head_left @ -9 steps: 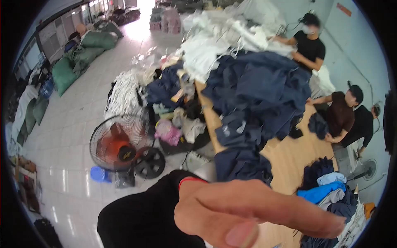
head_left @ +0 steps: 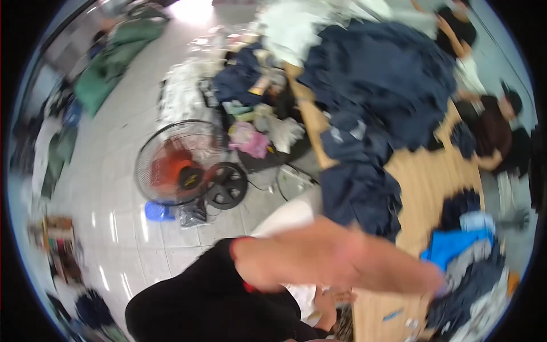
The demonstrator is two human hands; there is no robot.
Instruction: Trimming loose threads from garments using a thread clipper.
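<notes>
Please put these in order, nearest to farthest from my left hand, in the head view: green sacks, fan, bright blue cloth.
1. Bright blue cloth: right, near your left hand.
2. Fan: left.
3. Green sacks: far upper left.

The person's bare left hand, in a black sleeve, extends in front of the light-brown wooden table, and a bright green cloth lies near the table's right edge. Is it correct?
Not fully: the head view shows the cloth near the table's right edge is bright blue, not green. The left hand is as stated.
</notes>
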